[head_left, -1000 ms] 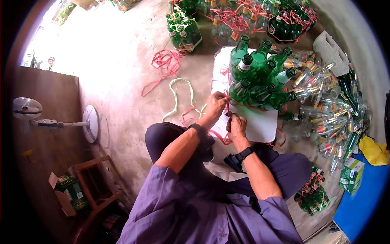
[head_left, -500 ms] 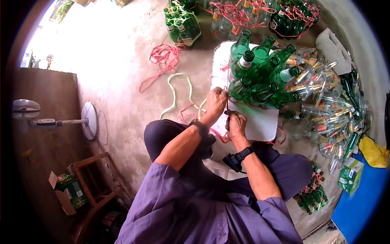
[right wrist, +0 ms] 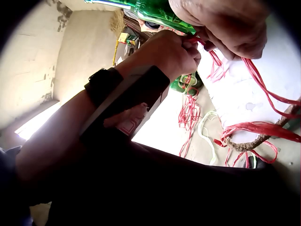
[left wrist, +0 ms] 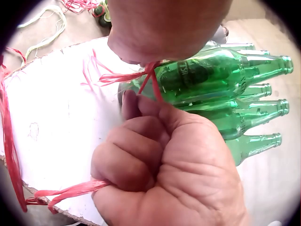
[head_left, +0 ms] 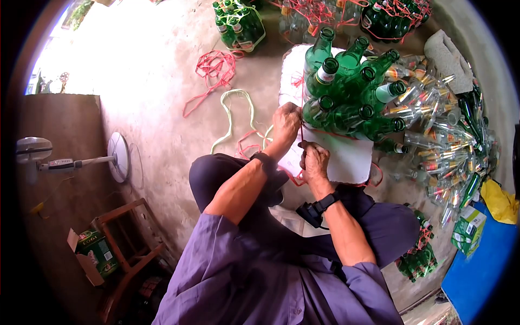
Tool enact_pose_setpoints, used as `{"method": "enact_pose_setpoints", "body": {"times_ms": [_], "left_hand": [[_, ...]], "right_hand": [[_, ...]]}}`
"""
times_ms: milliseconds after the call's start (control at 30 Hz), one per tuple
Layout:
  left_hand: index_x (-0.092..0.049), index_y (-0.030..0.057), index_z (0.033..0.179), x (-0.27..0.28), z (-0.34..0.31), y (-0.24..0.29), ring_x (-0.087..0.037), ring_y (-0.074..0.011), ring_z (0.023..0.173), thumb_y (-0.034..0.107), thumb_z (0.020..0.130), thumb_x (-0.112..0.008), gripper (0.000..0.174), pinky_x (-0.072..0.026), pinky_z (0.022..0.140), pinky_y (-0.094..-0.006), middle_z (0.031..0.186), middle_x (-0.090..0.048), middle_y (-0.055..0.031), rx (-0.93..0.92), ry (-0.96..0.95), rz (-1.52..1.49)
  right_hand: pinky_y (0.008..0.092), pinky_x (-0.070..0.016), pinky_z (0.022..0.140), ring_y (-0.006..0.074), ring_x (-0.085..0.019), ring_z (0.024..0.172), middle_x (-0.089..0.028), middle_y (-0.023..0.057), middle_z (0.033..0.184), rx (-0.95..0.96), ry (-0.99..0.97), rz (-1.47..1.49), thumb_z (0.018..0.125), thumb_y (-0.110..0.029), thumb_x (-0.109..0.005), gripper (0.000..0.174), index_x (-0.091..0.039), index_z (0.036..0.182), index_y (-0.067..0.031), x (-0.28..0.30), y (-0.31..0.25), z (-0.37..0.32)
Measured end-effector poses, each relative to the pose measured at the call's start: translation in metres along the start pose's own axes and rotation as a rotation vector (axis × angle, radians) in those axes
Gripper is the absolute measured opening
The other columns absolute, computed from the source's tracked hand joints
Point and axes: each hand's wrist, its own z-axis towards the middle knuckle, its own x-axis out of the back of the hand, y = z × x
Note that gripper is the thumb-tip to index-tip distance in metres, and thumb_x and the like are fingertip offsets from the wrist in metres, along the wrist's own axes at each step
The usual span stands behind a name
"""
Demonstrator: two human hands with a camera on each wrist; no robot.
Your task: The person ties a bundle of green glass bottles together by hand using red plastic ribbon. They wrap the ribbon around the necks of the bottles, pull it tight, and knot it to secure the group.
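Several green glass bottles [head_left: 349, 89] stand grouped on a white board [head_left: 346, 162] in front of me. Red plastic twine [left wrist: 153, 80] runs at the base of the near bottles. My left hand [head_left: 285, 123] pinches the twine beside the nearest bottle. Just below it, my right hand [head_left: 316, 161] grips the strand with curled fingers, and a short length of twine stretches between the two. In the left wrist view, a red tail [left wrist: 75, 188] comes out of the right fist and trails over the board's edge.
Clear bottles [head_left: 433, 146] lie heaped at the right beside a concrete block [head_left: 447, 62]. Tied bottle bundles [head_left: 238, 24] stand at the back. Red twine [head_left: 216, 70] and pale green twine [head_left: 230, 116] lie on the floor. A fan [head_left: 118, 157] is at the left.
The head view has tipped so the bottles and board sit higher. My hands have drawn slightly apart, and the strand between them is longer.
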Motion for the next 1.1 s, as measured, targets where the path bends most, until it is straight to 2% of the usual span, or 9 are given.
{"method": "enact_pose_setpoints", "body": {"times_ms": [233,300,367,433,567,733,900,967,1100], "left_hand": [[-0.066,-0.0020,0.079,-0.002,0.001,0.000,-0.063,-0.0308,0.065,0.016,0.084,-0.063,0.019,-0.0482,0.063,-0.0413,0.069,-0.064,-0.0206,-0.020,0.036,0.057],[-0.066,-0.0015,0.078,0.000,0.002,0.001,-0.062,-0.0285,0.063,0.016,0.084,-0.064,0.019,-0.0480,0.062,-0.0409,0.066,-0.063,-0.0192,0.073,-0.026,-0.028],[-0.066,-0.0018,0.078,0.003,0.010,-0.005,-0.059,-0.0203,0.064,0.022,0.083,-0.060,0.025,-0.0467,0.062,-0.0387,0.066,-0.062,-0.0145,0.120,-0.085,-0.029],[-0.067,-0.0028,0.079,0.004,0.014,-0.017,-0.061,-0.0256,0.061,0.021,0.084,-0.063,0.025,-0.0475,0.060,-0.0391,0.065,-0.063,-0.0166,0.136,-0.182,-0.127],[-0.069,-0.0014,0.091,0.008,0.001,-0.016,-0.067,-0.0359,0.077,0.023,0.085,-0.061,0.027,-0.0500,0.071,-0.0447,0.081,-0.069,-0.0217,0.044,-0.037,0.057],[-0.071,0.0026,0.092,0.035,-0.017,0.023,-0.067,-0.0392,0.082,0.018,0.085,-0.057,0.022,-0.0509,0.074,-0.0460,0.085,-0.070,-0.0207,-0.122,0.067,0.115],[-0.071,0.0023,0.088,0.065,-0.041,0.061,-0.068,-0.0284,0.079,0.010,0.081,-0.055,0.019,-0.0530,0.075,-0.0372,0.084,-0.071,-0.0139,-0.273,-0.399,0.068],[-0.071,0.0015,0.091,0.070,-0.045,0.074,-0.068,-0.0284,0.082,0.009,0.079,-0.058,0.020,-0.0529,0.077,-0.0362,0.088,-0.072,-0.0136,-0.310,-0.493,0.072],[-0.068,-0.0002,0.108,0.079,-0.044,0.088,-0.067,-0.0265,0.090,0.010,0.080,-0.062,0.030,-0.0514,0.085,-0.0349,0.096,-0.071,-0.0149,-0.773,-0.611,0.124]], "right_hand": [[0.0350,-0.0525,0.073,0.0269,-0.069,0.084,-0.071,0.0124,0.086,0.078,-0.091,-0.150,0.060,-0.004,-0.071,0.033,-0.069,0.093,-0.0071,0.002,0.000,-0.002],[0.0238,-0.0220,0.038,0.0062,-0.031,0.040,-0.040,-0.0044,0.054,-0.202,0.003,0.743,0.082,-0.009,-0.065,0.013,-0.064,0.080,0.0030,-0.001,-0.003,0.000],[0.0237,-0.0223,0.038,0.0062,-0.031,0.040,-0.040,-0.0046,0.054,-0.173,-0.014,0.720,0.083,-0.010,-0.064,0.013,-0.064,0.081,0.0026,0.004,-0.009,0.001],[0.0242,-0.0228,0.038,0.0064,-0.032,0.039,-0.041,-0.0045,0.054,-0.606,0.040,0.901,0.085,-0.012,-0.062,0.015,-0.065,0.081,0.0025,0.012,-0.031,-0.007],[0.0249,-0.0257,0.038,0.0071,-0.035,0.041,-0.044,-0.0035,0.055,-0.213,0.017,0.645,0.086,-0.018,-0.060,0.021,-0.067,0.082,0.0018,-0.003,0.009,-0.011],[0.0241,-0.0273,0.039,0.0061,-0.036,0.042,-0.045,-0.0043,0.057,-0.466,0.000,0.737,0.087,-0.018,-0.059,0.022,-0.068,0.083,0.0017,0.050,-0.051,-0.019],[0.0267,-0.0287,0.041,0.0078,-0.039,0.044,-0.049,-0.0017,0.057,-0.227,-0.026,0.531,0.088,-0.018,-0.058,0.023,-0.068,0.080,0.0018,0.065,-0.059,-0.015],[0.0366,-0.0479,0.064,0.0239,-0.063,0.065,-0.067,0.0191,0.072,-0.015,-0.046,0.267,0.084,-0.010,-0.054,0.022,-0.070,0.083,0.0054,0.091,-0.097,-0.015],[0.0403,-0.0470,0.063,0.0297,-0.062,0.064,-0.059,0.0265,0.070,0.235,0.003,0.065,0.085,-0.011,-0.052,0.022,-0.063,0.083,0.0087,0.118,-0.120,-0.007]]}}
